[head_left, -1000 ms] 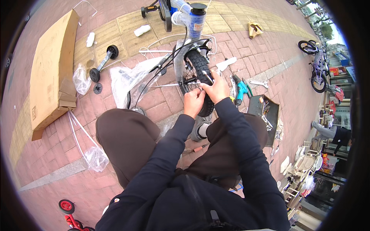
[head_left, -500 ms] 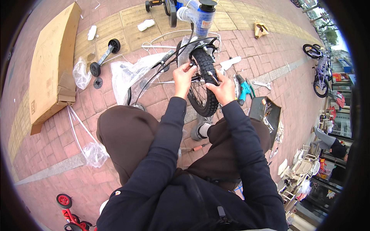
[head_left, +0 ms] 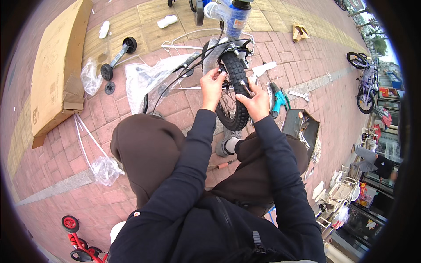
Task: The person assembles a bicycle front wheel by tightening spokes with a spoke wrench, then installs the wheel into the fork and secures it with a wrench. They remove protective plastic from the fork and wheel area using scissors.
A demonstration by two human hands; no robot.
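In front of my knees stands the front wheel of a small bicycle, its knobby black tire (head_left: 237, 105) between my hands. On the wheel's left side, my left hand (head_left: 212, 90) is closed, thumb and fingertips together near the brake parts; what they pinch is hidden. My right hand (head_left: 255, 103) is closed at the right side of the tire, around a slim silver piece (head_left: 244, 83) whose kind I cannot make out. Above the tire are the fork and brake arms (head_left: 237, 48), with black cables (head_left: 193, 65) curving off to the left. A blue-wrapped tube (head_left: 237, 22) rises behind them.
To the right lie a teal power tool (head_left: 278, 103), a wrench (head_left: 299, 95) and an open toolbox (head_left: 312, 129). Bubble wrap (head_left: 149, 81), training wheels (head_left: 116, 60) and a long cardboard box (head_left: 55, 70) are at left. An orange-handled tool (head_left: 223, 165) lies between my feet.
My view has shifted slightly, so the wheel and hands sit a little further right. Both hands stay at the same sides of the wheel, with only slight finger movement.
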